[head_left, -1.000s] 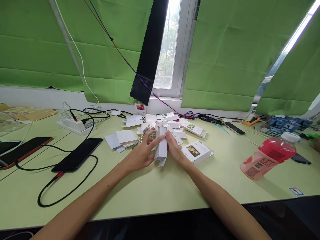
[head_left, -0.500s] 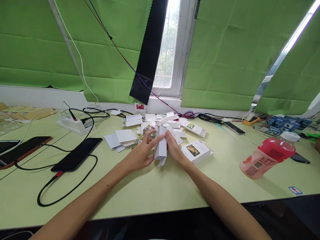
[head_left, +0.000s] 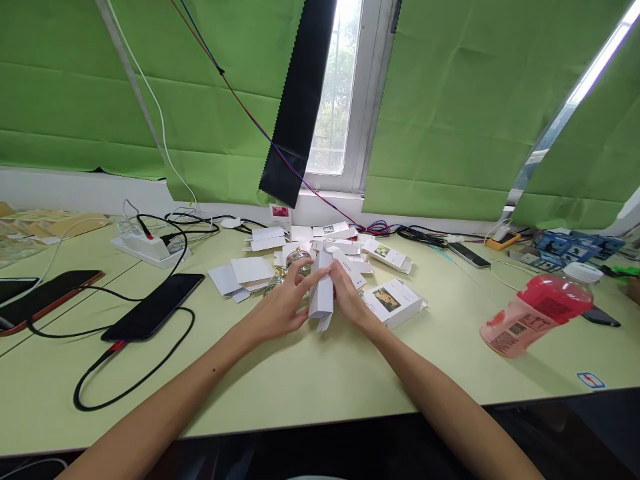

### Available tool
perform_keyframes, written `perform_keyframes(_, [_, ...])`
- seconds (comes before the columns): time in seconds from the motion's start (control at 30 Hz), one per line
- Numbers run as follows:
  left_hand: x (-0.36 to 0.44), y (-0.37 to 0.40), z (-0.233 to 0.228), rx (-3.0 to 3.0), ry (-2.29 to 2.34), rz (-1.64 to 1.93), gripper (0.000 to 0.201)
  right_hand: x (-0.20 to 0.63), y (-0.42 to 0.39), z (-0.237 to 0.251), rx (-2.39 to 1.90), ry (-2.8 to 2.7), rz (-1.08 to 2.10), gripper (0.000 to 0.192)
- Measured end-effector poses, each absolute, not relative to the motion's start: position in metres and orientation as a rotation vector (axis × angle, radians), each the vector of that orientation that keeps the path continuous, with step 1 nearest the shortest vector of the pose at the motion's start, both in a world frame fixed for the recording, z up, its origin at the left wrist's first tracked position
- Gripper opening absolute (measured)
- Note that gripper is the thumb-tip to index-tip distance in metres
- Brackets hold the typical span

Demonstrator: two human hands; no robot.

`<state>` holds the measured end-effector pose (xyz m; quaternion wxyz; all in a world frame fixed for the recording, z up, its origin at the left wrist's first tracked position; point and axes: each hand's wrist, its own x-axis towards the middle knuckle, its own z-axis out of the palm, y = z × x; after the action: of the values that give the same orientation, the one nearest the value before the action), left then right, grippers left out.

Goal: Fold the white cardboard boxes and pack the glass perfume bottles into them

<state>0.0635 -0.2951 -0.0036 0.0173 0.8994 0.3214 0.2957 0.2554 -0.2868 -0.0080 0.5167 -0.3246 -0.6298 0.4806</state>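
Between my two hands, over the middle of the table, is a white cardboard box (head_left: 321, 299), stood on edge with a flap sticking out at its near end. My left hand (head_left: 284, 300) grips its left side, fingers curled over the top. On the other side my right hand (head_left: 347, 293) presses against it near the upper end, with its fingertips partly hidden. Close to my right wrist lies a white box with a yellow flower picture (head_left: 393, 301). Just behind my left fingers shows a shiny glass-and-metal object (head_left: 299, 255), partly covered.
More white cartons (head_left: 253, 272) lie spread behind and beside my hands. To the left are a black phone (head_left: 155, 307) on a cable and a white power strip (head_left: 145, 248). A pink drink bottle (head_left: 537, 310) stands at right, with a multimeter (head_left: 503, 240) behind it.
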Motion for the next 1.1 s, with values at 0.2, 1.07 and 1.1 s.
perform_keyframes(0.2, [0.0636, -0.2958, -0.0033, 2.783, 1.015, 0.908, 0.092, 0.2557, -0.2872, -0.0073, -0.793, -1.509, 1.156, 0.058])
perform_keyframes(1.07, [0.0645, -0.2979, 0.0011, 2.8, 1.059, 0.862, 0.09, 0.2571, -0.2858, -0.0066, -0.798, -1.508, 1.156, 0.059])
perform_keyframes(1.1, [0.0643, -0.2979, 0.0012, 2.802, 1.059, 0.857, 0.09, 0.2573, -0.2858, -0.0066, -0.802, -1.507, 1.154, 0.059])
